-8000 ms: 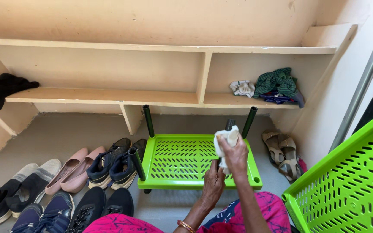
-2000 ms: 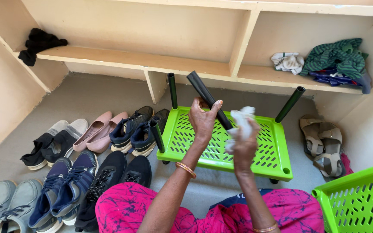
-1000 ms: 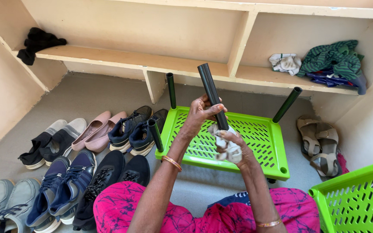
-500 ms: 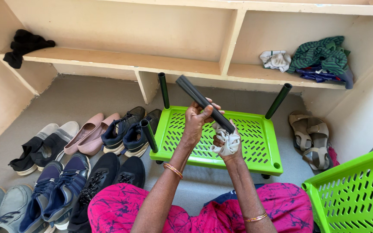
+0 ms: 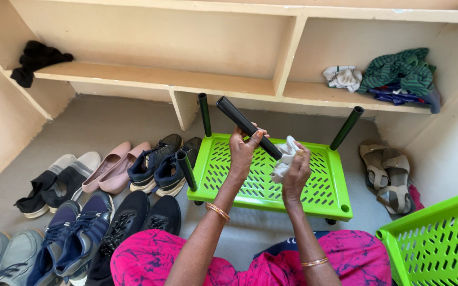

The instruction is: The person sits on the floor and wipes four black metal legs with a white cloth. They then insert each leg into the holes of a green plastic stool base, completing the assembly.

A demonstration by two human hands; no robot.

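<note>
Cream built-in shelves [image 5: 149,79] fill the wall ahead of me, above a grey floor [image 5: 96,119]. From my remote view, I look down over a lap in pink patterned cloth [image 5: 155,262].

On the floor in the middle stands a bright green slotted tray [image 5: 319,188] with dark tubes standing upright at three of its corners. A second green tray [image 5: 441,243] juts in at the lower right edge.

Left of the middle tray, shoes [image 5: 107,196] sit in rows: dark sneakers, pink flats, grey and white pairs. A pair of tan sandals [image 5: 385,169] lies on the floor to the right of the tray.

On the right shelf rests a heap of green and blue clothes [image 5: 398,74], with a small white cloth bundle [image 5: 343,77] just beside it. A black garment [image 5: 35,61] sits on the far left shelf.

My left hand [image 5: 242,151] is closed around a black tube [image 5: 237,119], holding it up above the tray, tilted with its upper end toward the left. My right hand [image 5: 295,172] grips a white rag [image 5: 284,159], bunched in the fingers and pressed against the tube's lower end. Both wrists wear thin bangles.
</note>
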